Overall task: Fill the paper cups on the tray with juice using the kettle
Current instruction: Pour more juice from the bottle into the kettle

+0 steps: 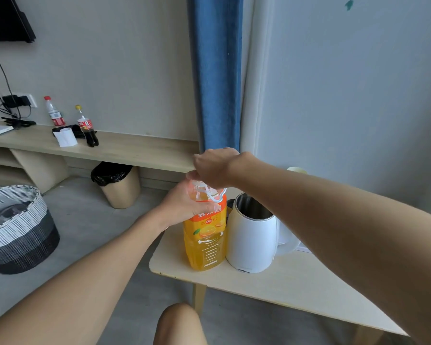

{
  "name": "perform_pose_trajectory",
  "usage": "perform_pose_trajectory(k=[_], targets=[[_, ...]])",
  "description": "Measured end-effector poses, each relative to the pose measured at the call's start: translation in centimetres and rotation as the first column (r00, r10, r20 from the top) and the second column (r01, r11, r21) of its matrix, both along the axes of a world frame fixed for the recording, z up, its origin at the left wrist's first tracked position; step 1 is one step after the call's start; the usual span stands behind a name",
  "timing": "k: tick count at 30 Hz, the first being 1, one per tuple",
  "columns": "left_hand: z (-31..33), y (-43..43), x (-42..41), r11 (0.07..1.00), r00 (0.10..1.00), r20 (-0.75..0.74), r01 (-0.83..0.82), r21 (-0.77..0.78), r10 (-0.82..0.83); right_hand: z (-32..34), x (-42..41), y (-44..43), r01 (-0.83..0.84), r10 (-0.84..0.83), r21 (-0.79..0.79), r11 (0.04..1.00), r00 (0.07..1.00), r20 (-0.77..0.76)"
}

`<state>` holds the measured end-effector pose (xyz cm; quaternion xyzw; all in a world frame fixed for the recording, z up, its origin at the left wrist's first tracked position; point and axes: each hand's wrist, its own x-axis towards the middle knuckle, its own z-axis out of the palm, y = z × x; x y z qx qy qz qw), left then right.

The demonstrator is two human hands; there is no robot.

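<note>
The bottle (pixel 204 245), filled with orange juice to about its shoulder, is stood upright near the 9 o'clock corner of the bench (pixel 296 282). The white kettle (pixel 251 240) is stood just beside it, at its 3 o'clock, with its mouth uncovered and its steel inside seen.

The left grip (pixel 182 205) is wrapped round the bottle's shoulder from 9 o'clock, with the fingers curled over the top of the label. The right grip (pixel 214 166) is brought in from 3 o'clock and set on the bottle's top, the fingers curled down round it. The cap is hidden beneath that grip, so it cannot be told whether it is on or off. A white carry loop is seen at the neck just under the right grip.

A pale round rim is glimpsed behind the right forearm, at the kettle's 1 o'clock. Whether it is a cup cannot be told, and no tray can be made out.

A wall shelf (pixel 135 148) is seen at 10 o'clock, with two soda bottles (pixel 87 128) on it. A bin (pixel 120 185) is set on the floor below it, and a woven basket (pixel 18 227) at 9 o'clock. A blue curtain (pixel 217 70) is hung at 12 o'clock. A knee (pixel 179 322) is seen at 6 o'clock.
</note>
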<state>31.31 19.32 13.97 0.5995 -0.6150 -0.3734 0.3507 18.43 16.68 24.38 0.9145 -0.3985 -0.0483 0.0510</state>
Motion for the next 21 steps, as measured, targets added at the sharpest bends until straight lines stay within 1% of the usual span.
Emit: perform_pose_trajectory(k=[3,7,10,12,16,18,21], targets=[[-0.03,-0.02,0.03,1.0,1.0,-0.02,0.014,-0.004,-0.014,-0.15,0.19,-0.4,0.003,-0.005,0.041,0.999,0.999,0.052],[0.16,0.15,-0.03,1.0,1.0,0.018,0.022,-0.016,-0.022,-0.01,0.12,-0.5,-0.041,0.041,0.063,0.997,0.999,0.004],[-0.07,-0.07,0.04,1.0,1.0,0.004,0.021,-0.009,-0.021,0.4,0.25,-0.67,-0.031,0.031,0.092,0.995,1.0,0.0],[-0.16,-0.18,0.12,1.0,1.0,-0.02,0.017,0.007,-0.016,0.69,0.37,-0.78,-0.01,0.009,0.074,0.997,1.0,0.012],[-0.13,-0.08,0.07,1.0,0.999,-0.022,0.027,0.007,-0.027,0.38,0.66,-0.84,-0.02,0.019,0.008,1.0,0.997,0.069],[-0.19,-0.07,0.12,1.0,0.999,-0.021,0.024,0.008,-0.024,0.24,0.79,-0.84,-0.033,0.032,0.021,0.999,0.998,0.054],[-0.19,-0.05,0.12,1.0,1.0,-0.007,0.025,0.007,-0.025,0.13,0.59,-0.85,-0.098,0.098,0.0,0.995,0.995,0.009]])
